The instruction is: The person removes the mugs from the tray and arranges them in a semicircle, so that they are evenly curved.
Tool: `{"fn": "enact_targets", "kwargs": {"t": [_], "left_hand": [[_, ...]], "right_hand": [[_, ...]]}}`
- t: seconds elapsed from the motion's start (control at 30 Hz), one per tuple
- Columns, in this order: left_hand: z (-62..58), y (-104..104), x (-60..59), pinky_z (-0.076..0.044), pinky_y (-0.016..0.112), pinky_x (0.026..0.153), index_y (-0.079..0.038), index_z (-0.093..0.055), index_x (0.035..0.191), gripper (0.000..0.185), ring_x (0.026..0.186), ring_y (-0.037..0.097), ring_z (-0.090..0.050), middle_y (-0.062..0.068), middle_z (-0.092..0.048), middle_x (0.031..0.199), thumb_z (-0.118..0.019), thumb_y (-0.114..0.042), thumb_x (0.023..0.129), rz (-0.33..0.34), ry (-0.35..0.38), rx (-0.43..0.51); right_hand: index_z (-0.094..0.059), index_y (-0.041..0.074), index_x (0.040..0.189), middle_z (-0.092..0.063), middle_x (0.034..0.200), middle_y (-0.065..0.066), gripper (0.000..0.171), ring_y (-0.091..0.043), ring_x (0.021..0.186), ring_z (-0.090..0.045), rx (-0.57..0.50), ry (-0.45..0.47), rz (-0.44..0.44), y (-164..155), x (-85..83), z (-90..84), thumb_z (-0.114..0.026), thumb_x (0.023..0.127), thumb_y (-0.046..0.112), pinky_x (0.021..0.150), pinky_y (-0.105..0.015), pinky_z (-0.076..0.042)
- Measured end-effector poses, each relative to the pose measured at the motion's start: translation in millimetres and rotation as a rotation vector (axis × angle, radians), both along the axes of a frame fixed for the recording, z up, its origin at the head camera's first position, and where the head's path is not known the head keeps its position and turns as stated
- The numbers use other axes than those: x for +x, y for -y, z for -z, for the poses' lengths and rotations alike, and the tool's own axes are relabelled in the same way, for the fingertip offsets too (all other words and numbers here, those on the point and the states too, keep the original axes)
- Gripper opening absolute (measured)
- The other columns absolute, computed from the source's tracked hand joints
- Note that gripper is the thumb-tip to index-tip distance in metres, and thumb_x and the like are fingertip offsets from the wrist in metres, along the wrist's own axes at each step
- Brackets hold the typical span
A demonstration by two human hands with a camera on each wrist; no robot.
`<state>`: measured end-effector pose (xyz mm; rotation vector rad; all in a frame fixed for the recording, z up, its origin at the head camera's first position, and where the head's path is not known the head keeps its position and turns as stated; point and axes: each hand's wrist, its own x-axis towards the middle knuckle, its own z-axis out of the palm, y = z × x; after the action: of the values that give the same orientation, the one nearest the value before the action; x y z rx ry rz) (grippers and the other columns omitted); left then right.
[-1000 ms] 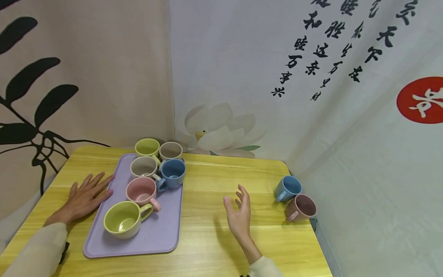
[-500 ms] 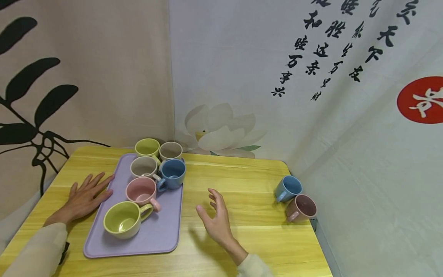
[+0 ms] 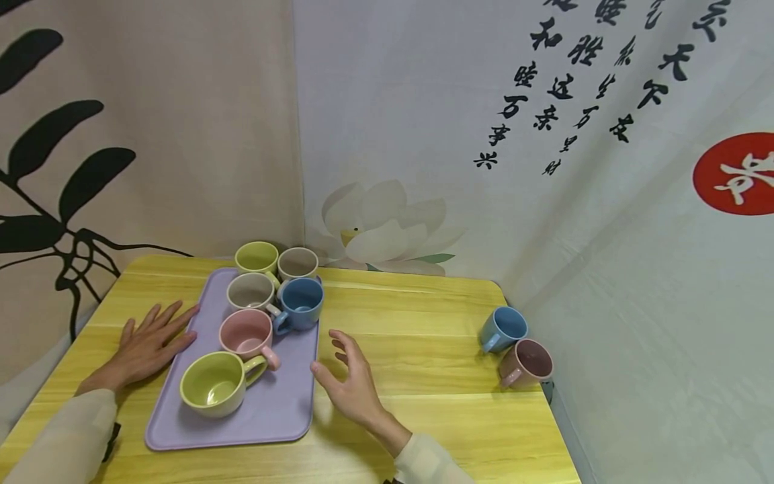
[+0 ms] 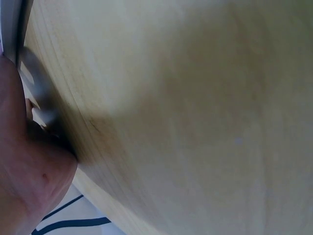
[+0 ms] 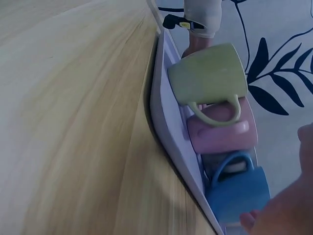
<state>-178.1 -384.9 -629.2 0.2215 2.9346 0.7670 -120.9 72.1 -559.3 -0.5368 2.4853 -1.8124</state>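
Head view: the lilac tray (image 3: 284, 410) lay on the left half of the yellow wooden table (image 3: 423, 323), its long side running away from the person.
Tray load: a large green cup (image 3: 213, 383) nearest, then a pink cup (image 3: 246, 334), a blue cup (image 3: 301, 303) and a grey cup (image 3: 250, 292); a small green cup (image 3: 256, 257) and a beige cup (image 3: 297, 263) stood at the far end.
Right hand (image 3: 353, 390): just beside the tray's right edge, fingers loosely spread and slightly bent, holding nothing; whether the thumb touched the tray I could not tell.
Left hand (image 3: 148, 344): flat on the table against the tray's left edge, fingers straight and spread.
Right wrist view: the tray (image 5: 168, 127) seen edge-on with the green, pink and blue cups in a row.
Table's right edge: a second blue cup (image 3: 503, 329) and a brown cup (image 3: 527, 363), well apart from the tray.
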Motion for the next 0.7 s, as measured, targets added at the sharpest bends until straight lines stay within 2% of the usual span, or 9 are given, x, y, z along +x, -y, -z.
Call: {"fn": "enact_targets", "kwargs": {"t": [0.23,0.5,0.7], "left_hand": [[1.2,0,-0.1,0.014,0.093,0.124,-0.024,-0.020,0.182,0.076,0.168,0.071,0.006,0.035,-0.008,0.186,-0.044,-0.057,0.119,-0.002,-0.006,0.001],[1.4,-1,-0.5,0.016,0.093,0.124,-0.024,-0.019,0.182,0.076,0.168,0.071,0.007,0.035,-0.008,0.186,-0.044,-0.058,0.119,-0.004,0.002,-0.004],[0.9,-1,-0.1,0.016,0.092,0.124,-0.024,-0.019,0.182,0.076,0.168,0.071,0.007,0.036,-0.008,0.186,-0.044,-0.057,0.119,-0.003,0.001,0.003]], "right_hand": [[-0.052,0.013,0.164,-0.063,0.165,-0.013,0.059,-0.036,0.153,-0.062,0.036,-0.017,-0.076,20,-10.9,0.7,-0.070,0.112,0.033,0.125,-0.055,-0.055],[-0.050,0.006,0.166,-0.062,0.167,-0.016,0.060,-0.034,0.158,-0.058,0.027,0.073,-0.172,37,-25.2,4.1,-0.066,0.115,0.034,0.128,-0.048,-0.053],[-0.047,0.001,0.168,-0.060,0.169,-0.017,0.062,-0.030,0.161,-0.056,0.000,0.114,-0.217,49,-35.4,6.9,-0.064,0.116,0.031,0.130,-0.050,-0.050]]}}
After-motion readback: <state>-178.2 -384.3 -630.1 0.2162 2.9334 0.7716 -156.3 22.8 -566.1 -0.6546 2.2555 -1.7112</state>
